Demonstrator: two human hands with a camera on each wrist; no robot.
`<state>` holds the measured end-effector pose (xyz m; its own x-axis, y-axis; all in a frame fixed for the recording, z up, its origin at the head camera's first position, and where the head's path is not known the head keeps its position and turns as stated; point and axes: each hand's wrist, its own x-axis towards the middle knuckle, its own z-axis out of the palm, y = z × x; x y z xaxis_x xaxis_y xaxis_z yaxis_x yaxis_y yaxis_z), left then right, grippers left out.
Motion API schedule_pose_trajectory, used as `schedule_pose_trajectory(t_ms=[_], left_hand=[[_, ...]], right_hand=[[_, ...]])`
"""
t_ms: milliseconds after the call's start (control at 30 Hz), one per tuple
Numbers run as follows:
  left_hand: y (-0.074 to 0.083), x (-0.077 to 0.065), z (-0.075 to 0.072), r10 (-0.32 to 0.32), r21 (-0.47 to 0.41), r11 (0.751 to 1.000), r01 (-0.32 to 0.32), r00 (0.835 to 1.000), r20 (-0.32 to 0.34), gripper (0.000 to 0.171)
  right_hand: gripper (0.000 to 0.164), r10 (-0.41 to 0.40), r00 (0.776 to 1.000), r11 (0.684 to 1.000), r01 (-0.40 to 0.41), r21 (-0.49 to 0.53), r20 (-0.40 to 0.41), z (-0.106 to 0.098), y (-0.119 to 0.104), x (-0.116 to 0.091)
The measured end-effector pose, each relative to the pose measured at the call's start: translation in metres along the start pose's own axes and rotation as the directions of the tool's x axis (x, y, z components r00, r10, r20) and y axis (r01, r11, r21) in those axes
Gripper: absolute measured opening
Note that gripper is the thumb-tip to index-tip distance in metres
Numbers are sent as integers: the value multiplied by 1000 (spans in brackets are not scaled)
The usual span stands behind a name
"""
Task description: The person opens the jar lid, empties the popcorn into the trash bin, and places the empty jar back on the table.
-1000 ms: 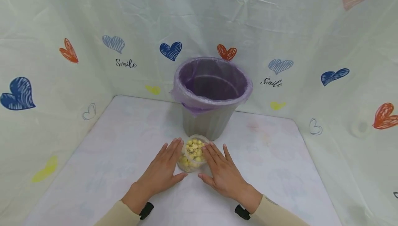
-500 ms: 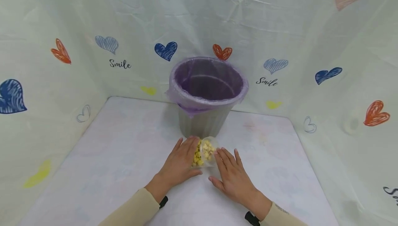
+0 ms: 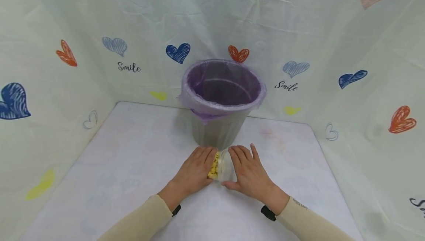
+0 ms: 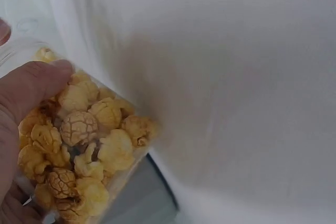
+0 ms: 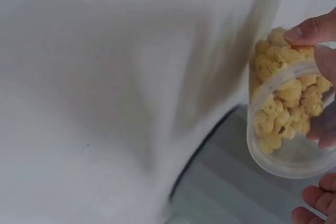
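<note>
A clear plastic jar of yellow popcorn [image 4: 79,129] lies tipped on its side in front of the bin in the head view. Its round mouth [image 5: 251,129] points to the right and stands uncovered. My left hand [image 3: 196,169] grips the jar's body, with the thumb [image 4: 37,80] on the near side. My right hand [image 3: 249,176] is at the mouth end, its fingers extended along the far side and its thumb near the rim. In the right wrist view these fingertips [image 5: 317,203] show apart from the rim.
A grey bin [image 3: 214,132] with a purple liner [image 3: 225,109] stands just beyond the hands. The white table [image 3: 132,141] is backed on its visible sides by a white curtain [image 3: 149,12] printed with hearts.
The jar first leaned away with its mouth up between both open hands. It has turned to face right, the left hand now holding its body. The right hand has moved to its mouth.
</note>
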<state>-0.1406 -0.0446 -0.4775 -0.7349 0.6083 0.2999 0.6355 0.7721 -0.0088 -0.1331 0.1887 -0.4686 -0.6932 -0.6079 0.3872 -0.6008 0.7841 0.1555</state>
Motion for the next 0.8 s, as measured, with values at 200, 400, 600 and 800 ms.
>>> schedule_pose_trajectory(t_ms=[200, 400, 600, 800], left_hand=[[-5, -4, -6, 0, -1, 1000, 0, 998, 56, 103], [-8, -6, -5, -13, -6, 1000, 13, 999, 30, 108], [-10, -2, -1, 5, 27, 1000, -4, 1000, -31, 110], [-14, 1, -2, 40, 16, 999, -39, 998, -51, 101]], right_hand=[[114, -70, 997, 997, 70, -36, 25, 7, -5, 9], [108, -97, 995, 995, 97, 17, -11, 11, -8, 16], [106, -100, 995, 995, 100, 3, -4, 12, -11, 21], [103, -128, 991, 992, 128, 3, -26, 13, -12, 22]])
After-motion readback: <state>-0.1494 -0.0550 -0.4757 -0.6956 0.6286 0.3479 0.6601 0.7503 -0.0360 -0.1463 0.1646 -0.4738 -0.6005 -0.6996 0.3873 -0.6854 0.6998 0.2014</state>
